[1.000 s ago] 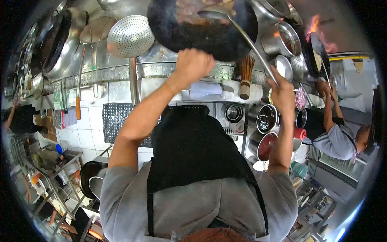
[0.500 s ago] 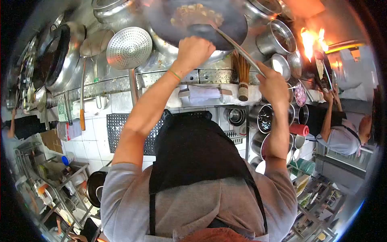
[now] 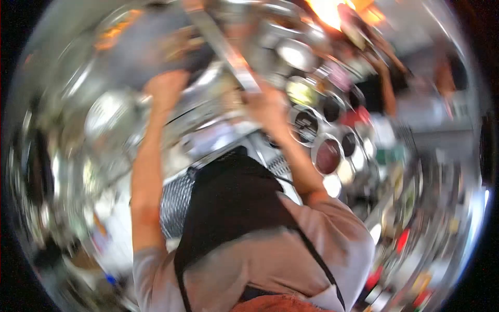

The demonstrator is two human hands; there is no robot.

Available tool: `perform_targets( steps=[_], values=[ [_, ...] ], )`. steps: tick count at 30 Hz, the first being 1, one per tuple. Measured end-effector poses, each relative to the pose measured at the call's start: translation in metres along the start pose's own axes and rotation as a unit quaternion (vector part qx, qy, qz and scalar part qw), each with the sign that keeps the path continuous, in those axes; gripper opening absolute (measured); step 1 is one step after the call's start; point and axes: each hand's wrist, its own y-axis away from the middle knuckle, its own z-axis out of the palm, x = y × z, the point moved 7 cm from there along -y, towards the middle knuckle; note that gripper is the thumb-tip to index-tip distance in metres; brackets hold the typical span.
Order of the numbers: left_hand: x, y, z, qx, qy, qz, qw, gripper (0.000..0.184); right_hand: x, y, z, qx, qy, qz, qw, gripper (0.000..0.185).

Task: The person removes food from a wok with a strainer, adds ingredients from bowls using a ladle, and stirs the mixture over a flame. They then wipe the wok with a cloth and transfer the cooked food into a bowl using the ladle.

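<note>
Dial on frame centre | wok point(image 3: 150, 54): 12 → 11 o'clock | left hand point(image 3: 166, 88): 12 → between 10 and 11 | right hand point(image 3: 267, 106) with ladle point(image 3: 223, 49): 2 → between 12 and 1 | flames point(image 3: 332, 13): 2 → 1 | view now smeared; orange glow point(image 3: 118, 30) at wok's 10-o'clock side, possibly fire.

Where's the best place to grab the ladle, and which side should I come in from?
Grip the ladle at the near end of its handle, from the apron side, where the right hand holds it. The handle is long and straight and slants away past the wok, so this end should be cooler and give more reach. The far end is cut off.
</note>
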Motion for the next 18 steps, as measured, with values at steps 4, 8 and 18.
perform_targets(
  steps=[4, 8, 18],
  values=[
    [-0.006, -0.002, -0.005, 0.062, 0.009, -0.098, 0.993, 0.037, 0.026, 0.015, 0.061, 0.032, 0.098, 0.0, 0.995, 0.054],
    [-0.016, -0.001, 0.0, 0.046, 0.032, -0.093, 0.994, 0.039, 0.026, 0.03, 0.077, 0.018, 0.154, 0.058, 0.986, 0.058],
    [-0.018, -0.002, 0.003, 0.008, 0.046, -0.148, 0.988, 0.044, 0.021, 0.047, 0.072, -0.014, 0.184, 0.095, 0.978, 0.061]
  ],
)
